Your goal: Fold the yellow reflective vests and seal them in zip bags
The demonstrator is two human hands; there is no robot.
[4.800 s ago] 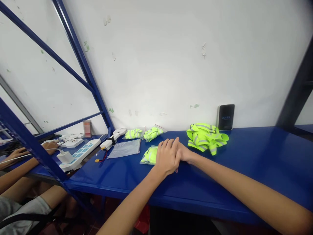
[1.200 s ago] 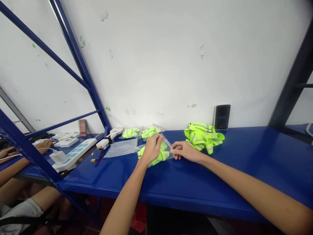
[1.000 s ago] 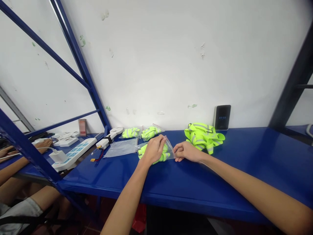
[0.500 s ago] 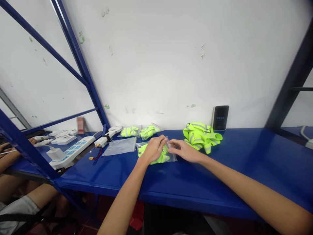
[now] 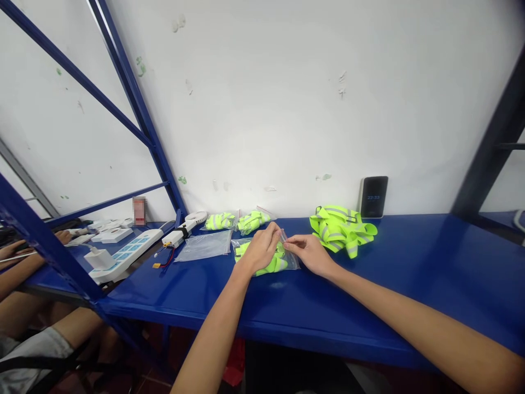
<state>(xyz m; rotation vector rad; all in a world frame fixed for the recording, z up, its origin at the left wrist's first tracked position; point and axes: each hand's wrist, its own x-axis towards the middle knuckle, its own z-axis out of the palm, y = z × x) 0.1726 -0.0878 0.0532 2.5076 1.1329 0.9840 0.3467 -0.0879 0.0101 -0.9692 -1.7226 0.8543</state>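
A clear zip bag [image 5: 292, 262] lies on the blue table, with a folded neon-yellow reflective strap [image 5: 274, 266] inside it. My left hand [image 5: 262, 249] rests over the bag, its fingers closed on the bag's upper edge. Pinched between the thumb and fingertips of my right hand [image 5: 309, 253] is the right part of that same edge. Part of the bag is hidden beneath my left hand. To the right of my hands sits a loose heap of neon-yellow reflective straps [image 5: 342, 227].
Behind my left hand lie two filled bags [image 5: 220, 221] [image 5: 252, 220]. A flat clear bag [image 5: 204, 246], a white handheld fan [image 5: 176, 235] and a power strip [image 5: 127, 254] are further left. A phone [image 5: 373, 197] leans on the wall. Another person's arm [image 5: 24, 271] reaches in beyond the blue post.
My right hand has gone from a looser hold to a closer pinch on the bag's edge. My left hand stays on the bag. The whole view has shifted slightly.
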